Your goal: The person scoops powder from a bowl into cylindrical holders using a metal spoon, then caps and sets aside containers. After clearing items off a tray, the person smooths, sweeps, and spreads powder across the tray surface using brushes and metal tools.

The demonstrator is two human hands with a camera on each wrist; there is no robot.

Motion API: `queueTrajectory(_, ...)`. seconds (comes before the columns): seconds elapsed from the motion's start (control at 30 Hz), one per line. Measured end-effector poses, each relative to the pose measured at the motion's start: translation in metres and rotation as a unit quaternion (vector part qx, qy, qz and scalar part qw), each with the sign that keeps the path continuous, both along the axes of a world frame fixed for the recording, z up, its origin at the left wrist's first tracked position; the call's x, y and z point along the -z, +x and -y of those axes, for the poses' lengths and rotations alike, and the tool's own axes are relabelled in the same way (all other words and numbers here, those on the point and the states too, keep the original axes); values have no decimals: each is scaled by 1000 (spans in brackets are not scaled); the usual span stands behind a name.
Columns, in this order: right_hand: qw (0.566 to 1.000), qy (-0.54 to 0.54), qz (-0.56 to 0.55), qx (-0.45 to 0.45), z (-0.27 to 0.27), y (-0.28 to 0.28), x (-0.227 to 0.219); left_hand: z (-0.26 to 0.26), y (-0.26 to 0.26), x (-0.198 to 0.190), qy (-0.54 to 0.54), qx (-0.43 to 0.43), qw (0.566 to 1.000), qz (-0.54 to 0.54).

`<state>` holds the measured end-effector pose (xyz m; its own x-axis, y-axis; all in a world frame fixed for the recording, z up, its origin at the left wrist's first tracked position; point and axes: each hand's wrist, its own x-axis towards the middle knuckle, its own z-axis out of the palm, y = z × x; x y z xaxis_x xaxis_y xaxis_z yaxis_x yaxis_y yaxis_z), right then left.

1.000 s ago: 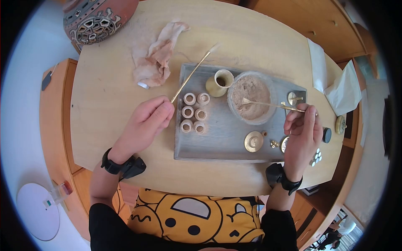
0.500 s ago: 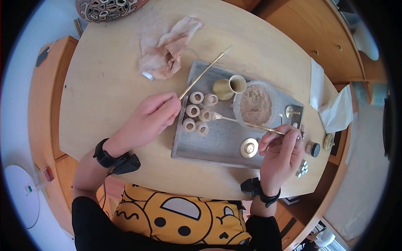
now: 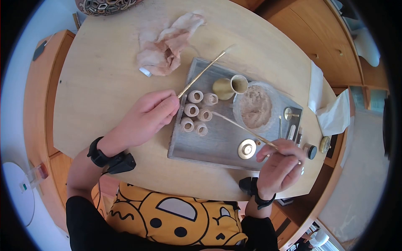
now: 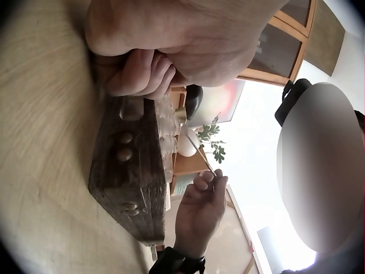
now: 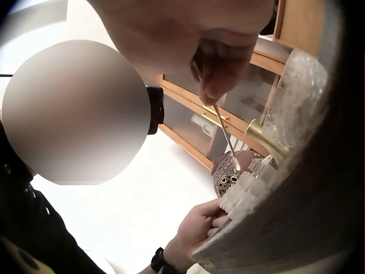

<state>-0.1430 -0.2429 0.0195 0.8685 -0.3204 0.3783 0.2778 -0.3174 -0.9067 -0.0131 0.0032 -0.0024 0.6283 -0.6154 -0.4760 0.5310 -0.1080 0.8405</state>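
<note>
My left hand [image 3: 144, 119] grips a thin gold-handled brush [image 3: 201, 76] by its lower end, its pale tip pointing up and away over the tray's far left corner. A slim brass scoop [image 3: 245, 129] is pinched in my right hand [image 3: 280, 169]. Its head lies at the mouth of a small dusty jar [image 3: 205, 114], the middle one of the right row among several uncapped jars. Brown powder [image 3: 256, 109] fills much of a clear bowl [image 3: 237, 113] right of them. In the right wrist view, the scoop [image 5: 227, 136] slants down toward the jars.
Everything stands in or around a grey wooden tray [image 3: 201, 146]. A brass vase [image 3: 222, 88] is beside the bowl, a round brass lid [image 3: 247, 149] near the front. A stained cloth [image 3: 165, 52] lies behind, a dark-lidded jar [image 3: 310, 151] at right.
The scoop's head has moved left from the powder in the bowl to the jars, and my right hand has come left and nearer. My left hand keeps its grip on the brush. The view has shifted.
</note>
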Motion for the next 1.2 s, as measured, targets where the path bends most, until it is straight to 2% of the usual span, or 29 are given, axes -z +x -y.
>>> queueTrajectory(0.07, 995, 12, 76, 58, 9, 2, -1, 0, 1, 0, 4, 1, 1000, -4)
queueTrajectory(0.1, 995, 8, 75, 60, 14, 2, -3, 0, 0, 0, 11, 0, 1000, -8)
queueTrajectory(0.17, 977, -43, -2, 209, 27, 4, -7, 0, 0, 0, 9, 2, 1000, -11)
queueTrajectory(0.2, 974, -39, -9, 224, 31, 6, -6, 0, 1, 0, 11, 1, 1000, -12)
queueTrajectory(0.37, 976, -34, -92, 196, 28, 11, -6, 0, 1, 1, 6, 2, 1000, -8)
queueTrajectory(0.47, 975, 25, -120, 184, 31, 13, -5, 0, 1, 1, 9, 1, 1000, -5)
queueTrajectory(0.67, 965, 63, -121, 224, 37, 13, -5, 0, 0, 0, -1, -1, 1000, -2)
queueTrajectory(0.87, 968, 99, -111, 203, 37, 13, -4, 0, 0, -2, 10, -2, 1000, -3)
queueTrajectory(1.0, 967, 66, -115, 216, 37, 13, -1, 0, 1, 0, -1, 1, 1000, -4)
queueTrajectory(1.2, 981, 34, -82, 173, 39, 10, -1, 0, 1, 0, 4, 1, 1000, -4)
